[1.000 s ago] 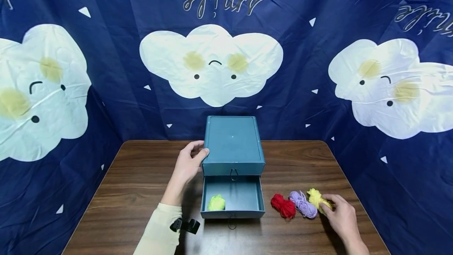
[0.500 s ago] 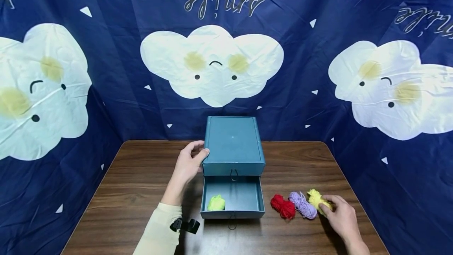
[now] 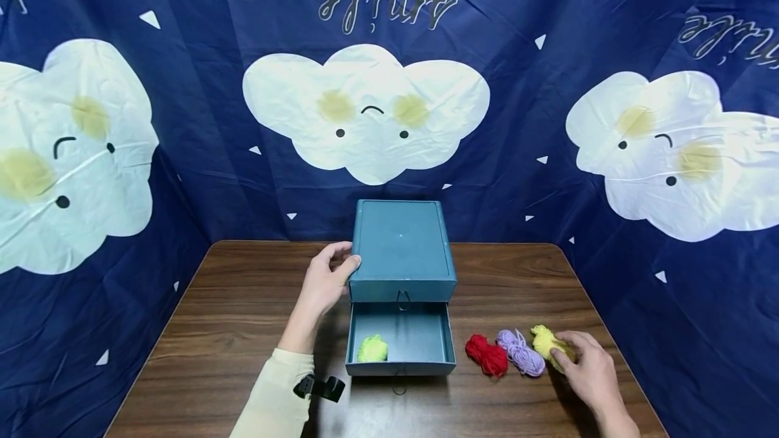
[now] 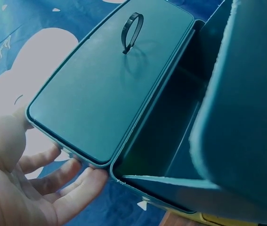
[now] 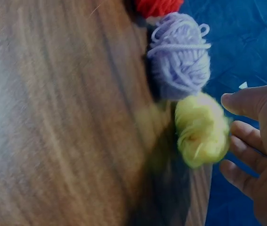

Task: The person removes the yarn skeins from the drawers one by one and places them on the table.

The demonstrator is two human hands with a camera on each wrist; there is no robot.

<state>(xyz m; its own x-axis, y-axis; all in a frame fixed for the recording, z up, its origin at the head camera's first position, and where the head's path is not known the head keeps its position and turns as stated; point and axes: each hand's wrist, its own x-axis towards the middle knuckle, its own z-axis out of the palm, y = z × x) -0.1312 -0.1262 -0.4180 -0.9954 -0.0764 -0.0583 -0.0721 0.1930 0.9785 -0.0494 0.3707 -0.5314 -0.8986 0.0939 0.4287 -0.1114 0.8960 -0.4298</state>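
Note:
A teal two-drawer box (image 3: 400, 238) stands at the middle of the table, its upper drawer front closed with a black ring pull (image 4: 132, 33). The lower drawer (image 3: 420, 333) is pulled out and holds a lime-green ball of yarn (image 3: 372, 349) at its front left. My left hand (image 3: 325, 279) rests against the box's left side, thumb near the top edge, fingertips touching the side wall. At the right, my right hand (image 3: 589, 367) pinches a yellow skein of yarn (image 5: 201, 132) between thumb and fingers. A purple skein (image 3: 520, 353) and a red skein (image 3: 487, 355) lie beside it.
The brown wooden table (image 3: 255, 303) backs onto a blue curtain (image 3: 517, 188) printed with white clouds. A black strap device (image 3: 319, 387) sits on the left wrist, close to the open lower drawer. The lower drawer sticks out toward me.
The yellow skein has shifted and turned slightly under my right hand, which has moved a little. My left hand, the box and the other skeins look unchanged.

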